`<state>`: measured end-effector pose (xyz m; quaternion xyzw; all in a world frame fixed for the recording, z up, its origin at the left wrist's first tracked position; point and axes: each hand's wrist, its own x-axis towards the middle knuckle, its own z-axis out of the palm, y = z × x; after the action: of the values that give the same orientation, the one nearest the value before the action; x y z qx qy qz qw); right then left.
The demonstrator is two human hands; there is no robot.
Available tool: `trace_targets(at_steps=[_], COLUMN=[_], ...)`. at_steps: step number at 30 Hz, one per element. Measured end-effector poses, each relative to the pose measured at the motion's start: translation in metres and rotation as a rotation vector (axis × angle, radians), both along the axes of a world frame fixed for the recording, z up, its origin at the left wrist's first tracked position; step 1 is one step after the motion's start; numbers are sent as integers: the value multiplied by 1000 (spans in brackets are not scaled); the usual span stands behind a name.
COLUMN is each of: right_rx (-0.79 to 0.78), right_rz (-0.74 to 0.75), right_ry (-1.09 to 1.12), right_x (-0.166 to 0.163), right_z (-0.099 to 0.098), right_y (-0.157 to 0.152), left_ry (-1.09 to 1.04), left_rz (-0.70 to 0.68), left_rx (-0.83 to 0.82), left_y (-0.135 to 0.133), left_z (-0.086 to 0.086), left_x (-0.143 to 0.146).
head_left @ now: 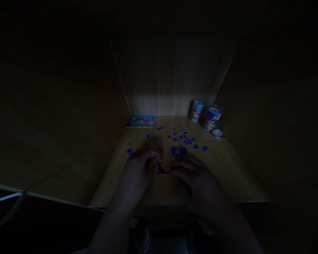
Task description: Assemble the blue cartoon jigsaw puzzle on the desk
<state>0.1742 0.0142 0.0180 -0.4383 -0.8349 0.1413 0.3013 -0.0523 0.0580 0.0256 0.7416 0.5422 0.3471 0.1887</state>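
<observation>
The scene is very dark. Both my hands rest on a small wooden desk (228,176), meeting over a small joined cluster of puzzle pieces (163,167). My left hand (140,165) has its fingers curled and pinched at the cluster's left edge. My right hand (192,173) lies with fingers pressed together, tips touching the cluster's right side. Just beyond them sits another joined patch of blue pieces (178,152). Several loose blue pieces (184,138) are scattered farther back.
A cartoon picture card (141,121) lies at the back left by the wall. Two printed cans (197,110) (212,118) stand at the back right, with a round lid (218,133) beside them. Wooden panels close in the desk on three sides.
</observation>
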Motion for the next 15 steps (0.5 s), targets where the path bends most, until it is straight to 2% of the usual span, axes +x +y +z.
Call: trace_targets(at_steps=[15], right_rx=[7], right_rz=[6], right_ry=[-7], right_x=[1], right_z=[-2], right_y=[0], left_ry=[94], left_rz=[9], left_rx=[41], left_y=[2], left_z=[-6], left_x=[2])
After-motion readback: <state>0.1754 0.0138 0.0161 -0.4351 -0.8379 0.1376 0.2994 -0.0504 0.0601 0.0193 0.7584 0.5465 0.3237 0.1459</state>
